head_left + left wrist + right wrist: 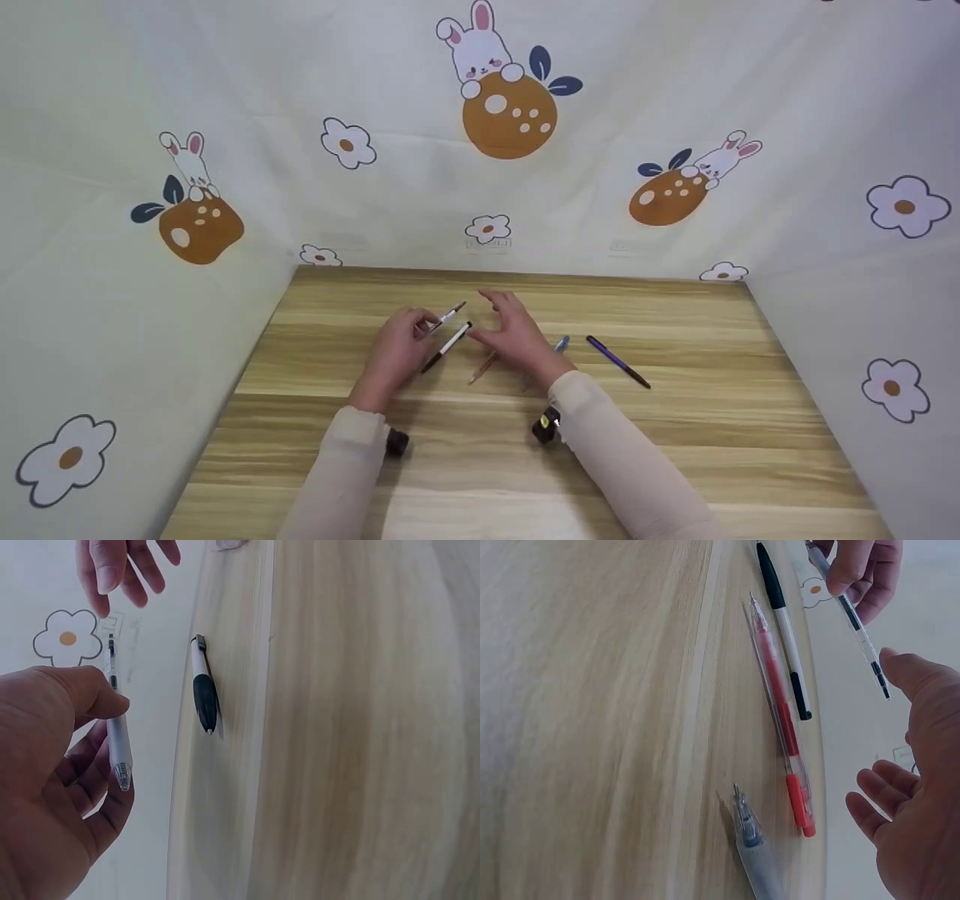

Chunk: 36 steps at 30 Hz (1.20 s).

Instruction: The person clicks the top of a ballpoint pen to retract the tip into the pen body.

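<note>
My left hand point(396, 352) pinches a clear pen point(448, 316) between thumb and fingers and holds it off the wooden table point(675, 442); the left wrist view shows this pen point(116, 727) under my thumb. My right hand point(514, 334) hovers open just right of it, fingers spread, holding nothing. A white pen with a black grip point(447, 346) lies on the table between the hands, also seen as the black-grip pen point(202, 686) point(784, 630). A red pen point(784, 716) lies beside it, partly under my right hand as the red pen point(482, 367).
A purple pen point(617, 361) lies to the right of my right hand, and a clear blue-tipped pen point(561, 344) point(751, 847) peeks out next to it. Cartoon-printed cloth walls point(187, 210) close the table at the back and both sides.
</note>
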Available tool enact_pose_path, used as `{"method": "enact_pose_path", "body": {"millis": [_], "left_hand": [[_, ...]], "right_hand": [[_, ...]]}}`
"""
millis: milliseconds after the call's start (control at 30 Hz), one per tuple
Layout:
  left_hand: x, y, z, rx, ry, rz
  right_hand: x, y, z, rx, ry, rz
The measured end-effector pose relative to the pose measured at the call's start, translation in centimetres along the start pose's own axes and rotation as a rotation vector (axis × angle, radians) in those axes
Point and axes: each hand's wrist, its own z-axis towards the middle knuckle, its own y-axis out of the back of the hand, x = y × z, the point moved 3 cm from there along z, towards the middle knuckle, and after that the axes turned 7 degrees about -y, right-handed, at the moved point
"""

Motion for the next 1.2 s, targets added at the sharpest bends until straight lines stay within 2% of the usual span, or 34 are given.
{"method": "enact_pose_path", "body": {"millis": [300,700,933,1200], "left_hand": [[0.9,0.5,-0.2,-0.001,0.034,-0.023],[2.1,0.9,-0.2,0.000,0.055,0.038],[2.5,1.3,-0.4,0.006,0.081,0.040],[3.2,1.5,-0.5,0.031,0.082,0.050]], "right_hand": [[0.3,-0.7,0.3,0.006,-0.018,0.003],[0.9,-1.3,0.6,0.005,-0.002,-0.061],[1.2,-1.6,0.6,0.018,0.010,-0.038],[1.4,-1.8,0.5,0.034,-0.005,-0.031]]}}
